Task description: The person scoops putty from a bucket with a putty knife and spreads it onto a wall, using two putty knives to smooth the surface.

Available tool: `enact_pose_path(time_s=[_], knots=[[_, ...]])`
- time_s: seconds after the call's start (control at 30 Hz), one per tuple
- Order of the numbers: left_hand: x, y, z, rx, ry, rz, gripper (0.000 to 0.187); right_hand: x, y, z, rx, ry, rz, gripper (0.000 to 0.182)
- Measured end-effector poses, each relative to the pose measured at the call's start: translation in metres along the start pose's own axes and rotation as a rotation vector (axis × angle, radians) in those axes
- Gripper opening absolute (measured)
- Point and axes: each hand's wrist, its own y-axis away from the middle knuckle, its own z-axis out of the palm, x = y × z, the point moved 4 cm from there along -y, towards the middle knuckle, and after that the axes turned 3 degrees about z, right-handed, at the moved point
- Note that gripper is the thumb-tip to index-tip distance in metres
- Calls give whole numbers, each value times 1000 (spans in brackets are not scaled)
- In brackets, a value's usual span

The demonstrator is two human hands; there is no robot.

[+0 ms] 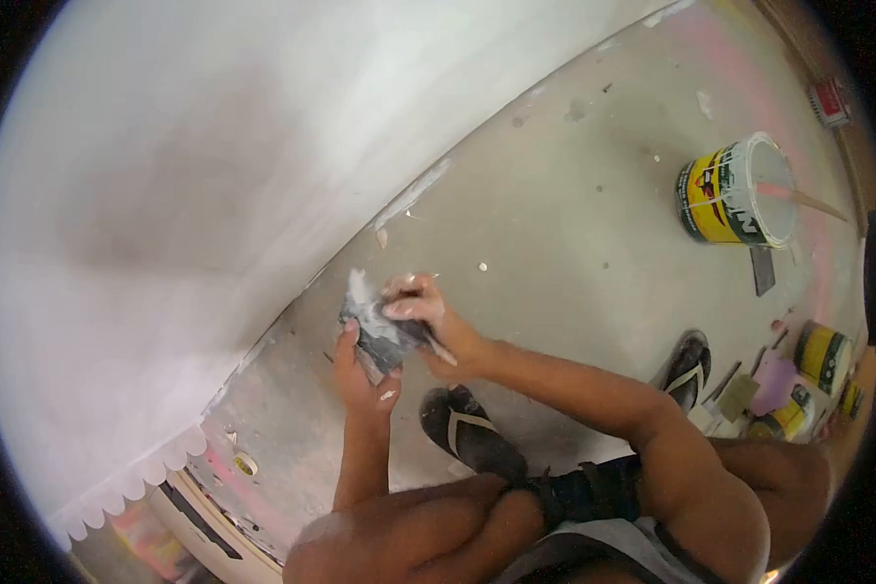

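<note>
Floor-level work beside a white wall (pixel 214 146), 2 bare hands together over the grey floor (pixel 555 234).

Left hand (pixel 368 384): grip clamped on a dark plate (pixel 384 350), thumb over its edge, the other fingers largely hidden. Right hand (pixel 423 313): grip closed on a dark tool (pixel 414 336), mostly covered by the hand; exact shape cannot be told. White paste (pixel 360 294) lies on the plate, heaviest at the end toward the wall, with streaks across the face and white smears on the right fingers.

Step in hand, as judged: working the paste with tool against plate. Done well, the plate stays firm and near level, since the paste sits close to the edge and could slip off. Tool best kept at a low angle, drawn in short, even strokes, turned away from the left thumb, which lies near the paste. Lighter pressure would suit the rim; any dry crumbs are better picked out, as they could drag under the tool.

Around: bucket (pixel 740 190) to the right, well apart from the hands, a stick (pixel 816 201) jutting past its rim; dark strip (pixel 763 273) on the floor just beside it. 1 sandal (pixel 469 438) near the plate, so drips could land there
</note>
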Motion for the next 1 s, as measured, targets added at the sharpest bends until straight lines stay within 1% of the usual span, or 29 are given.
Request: enact_pose_path(time_s=[0.03,0.1,0.13,0.17,0.23,0.27,0.3,0.33,0.37,0.4,0.43,0.47,0.5,0.53,0.57,0.6,0.63,0.67,0.7,0.73,0.77,0.8,0.83,0.9,0.97,1.0], knots=[[1,2,0,-1,3,3,34,4,-1,-11,-3,0,-2,67],[9,6,6,-259,-244,41,42,31,1,-42,-322,392,261,62],[17,10,9,-417,-305,5,48,31,5,-60,-213,386,277,56],[18,8,9,-405,-303,22,48,32,7,-73,-112,376,291,50],[21,5,9,-270,-333,168,47,12,6,-88,424,44,756,39],[28,9,22,-322,-355,244,46,-7,-4,-88,414,34,754,39],[29,12,29,-324,-358,255,46,-22,-11,-87,512,-345,801,36],[33,17,40,-417,-487,441,42,-34,-15,-85,605,-726,833,34],[36,23,50,-511,-614,623,38,-45,-21,-81,610,-727,826,34],[36,24,54,-522,-613,618,38,-52,-25,-71,535,-795,895,34],[39,29,63,-610,-866,813,37,-55,-27,-66,458,-861,962,34],[39,34,68,-692,-1118,1008,38,-56,-27,-71,471,-856,957,34],[37,29,70,-702,-1114,999,38,-56,-29,-73,404,-892,975,34],[34,24,72,-826,-1087,1039,42,-56,-29,-73,333,-931,995,35],[35,22,74,-949,-1054,1082,46,-52,-25,-79,337,-929,995,35],[42,18,72,-971,-1224,1080,55,-47,-19,-88,311,-1004,978,35],[48,13,64,-978,-1218,1080,55,-45,-16,-94,287,-1079,961,35],[44,6,53,-1014,-1341,1006,55,-45,-14,-99,295,-1070,961,35],[38,1,46,-1055,-1458,932,54,-45,-14,-109,345,-957,966,34],[34,3,44,-1080,-1439,940,54,-45,-14,-121,398,-840,960,33],[33,4,39,-1004,-1355,876,59,-43,-14,-132,420,-821,941,33],[31,2,36,-933,-1269,813,64,-34,-15,-156,557,-626,889,35],[26,3,36,-970,-1250,821,64,-24,-15,-183,688,-430,829,37],[23,3,28,-815,-1314,837,62,13,-17,-258,741,-84,730,33],[19,2,24,-850,-1307,824,62,32,-35,-327,838,365,762,26],[16,2,22,-870,-1298,814,61,30,-55,-341,910,278,582,25]])
